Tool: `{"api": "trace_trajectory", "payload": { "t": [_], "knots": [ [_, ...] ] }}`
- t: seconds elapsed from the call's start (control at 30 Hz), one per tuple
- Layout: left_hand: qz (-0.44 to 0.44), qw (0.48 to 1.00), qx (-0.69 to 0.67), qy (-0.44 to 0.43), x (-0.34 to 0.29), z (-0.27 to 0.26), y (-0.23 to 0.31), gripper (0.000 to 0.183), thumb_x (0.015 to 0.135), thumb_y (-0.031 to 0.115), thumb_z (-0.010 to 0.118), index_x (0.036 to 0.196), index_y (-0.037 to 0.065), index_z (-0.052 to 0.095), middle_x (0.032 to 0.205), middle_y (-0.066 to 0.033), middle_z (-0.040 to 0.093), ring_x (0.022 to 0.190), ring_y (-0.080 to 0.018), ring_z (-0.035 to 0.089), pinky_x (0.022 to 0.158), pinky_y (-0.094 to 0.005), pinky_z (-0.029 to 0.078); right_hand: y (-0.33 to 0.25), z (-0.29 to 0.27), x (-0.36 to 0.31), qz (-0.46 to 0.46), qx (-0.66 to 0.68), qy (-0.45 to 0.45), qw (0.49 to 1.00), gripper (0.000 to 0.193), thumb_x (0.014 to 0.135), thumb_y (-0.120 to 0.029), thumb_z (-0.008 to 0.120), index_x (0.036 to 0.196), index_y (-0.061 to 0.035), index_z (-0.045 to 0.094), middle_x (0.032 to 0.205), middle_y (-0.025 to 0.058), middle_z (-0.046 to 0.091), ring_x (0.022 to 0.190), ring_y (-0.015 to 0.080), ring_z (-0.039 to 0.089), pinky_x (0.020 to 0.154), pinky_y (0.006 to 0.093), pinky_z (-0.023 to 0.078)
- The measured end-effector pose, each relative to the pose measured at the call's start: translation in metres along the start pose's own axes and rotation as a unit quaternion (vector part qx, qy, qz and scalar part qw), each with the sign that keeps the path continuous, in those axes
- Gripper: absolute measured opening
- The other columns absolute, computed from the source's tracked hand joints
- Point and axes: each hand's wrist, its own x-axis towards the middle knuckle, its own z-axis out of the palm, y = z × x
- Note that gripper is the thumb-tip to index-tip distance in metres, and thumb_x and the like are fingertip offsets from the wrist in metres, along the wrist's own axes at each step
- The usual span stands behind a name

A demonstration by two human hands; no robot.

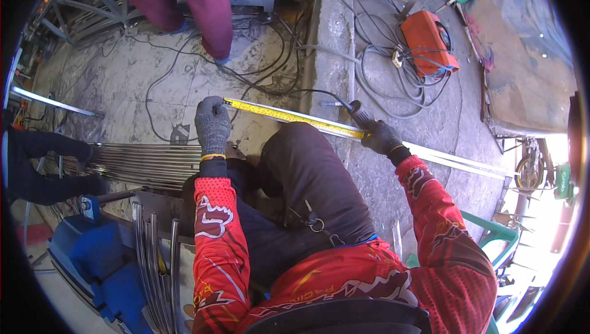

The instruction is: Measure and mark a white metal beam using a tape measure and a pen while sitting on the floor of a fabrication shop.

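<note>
One yellow tape measure is stretched along pale metal stock just beyond one knee. Its left end is gripped by the curled left hand, its right by the right hand; two red-sleeved arms are extended forward.

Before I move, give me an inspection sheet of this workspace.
Surface: grey concrete floor, worn and stained.
Job's things: yellow measuring tape stretched along a pale metal bar.
Clutter: metal tubes bundled at left; blue machine nearer the wearer.
Hands: left hand, gloved, pinches the tape's left end; right hand, gloved, closed at its right end.
Cables: black cable runs to a dark ribbed handle beside the right hand; grey cable loops by the orange machine.
Surroundings: person in maroon trousers ahead; another in dark clothing at left.
</note>
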Motion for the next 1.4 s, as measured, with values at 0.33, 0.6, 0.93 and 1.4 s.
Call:
{"api": "trace_trajectory", "payload": {
  "t": [0.33,0.6,0.93,1.4],
  "knots": [
    [-0.056,0.998,0.007,-0.024,0.0000,-0.0028,0.0020,0.022,0.085,0.002,0.062,0.107,0.004,0.066,0.099,-0.0170,0.068,0.089,-0.0316,0.068,0.082,-0.0413,0.053,-0.0016,-0.0018,-0.0011,-0.008,0.008,0.001,1.000,0.056,0.076,-0.034,0.073,0.128,-0.0155,0.067,0.110,0.0214,0.071,0.102,0.0383,0.069,0.092,0.0469,0.054],
    [-0.043,0.999,0.015,-0.027,-0.0007,-0.0029,0.0014,0.022,0.087,0.005,0.061,0.108,0.004,0.066,0.101,-0.0184,0.069,0.092,-0.0340,0.069,0.082,-0.0422,0.054,-0.0030,-0.0020,0.0003,-0.001,-0.006,-0.005,1.000,0.053,0.077,-0.036,0.073,0.125,-0.0152,0.068,0.109,0.0206,0.072,0.102,0.0382,0.069,0.091,0.0473,0.055],
    [-0.047,0.998,0.008,-0.033,-0.0014,-0.0014,0.0043,0.023,0.087,0.006,0.059,0.109,0.005,0.066,0.102,-0.0191,0.071,0.093,-0.0355,0.069,0.082,-0.0435,0.054,-0.0035,-0.0037,-0.0022,-0.005,0.011,0.005,1.000,0.053,0.077,-0.034,0.073,0.125,-0.0135,0.068,0.110,0.0215,0.071,0.103,0.0385,0.069,0.092,0.0468,0.054],
    [-0.007,0.998,0.020,-0.065,0.0004,-0.0036,0.0035,0.027,0.086,0.003,0.058,0.110,0.010,0.069,0.101,-0.0202,0.068,0.095,-0.0388,0.066,0.084,-0.0442,0.053,0.0010,0.0000,-0.0003,-0.008,0.007,0.007,1.000,0.052,0.077,-0.035,0.072,0.124,-0.0130,0.068,0.110,0.0219,0.071,0.103,0.0392,0.068,0.093,0.0474,0.054]
  ]
}}
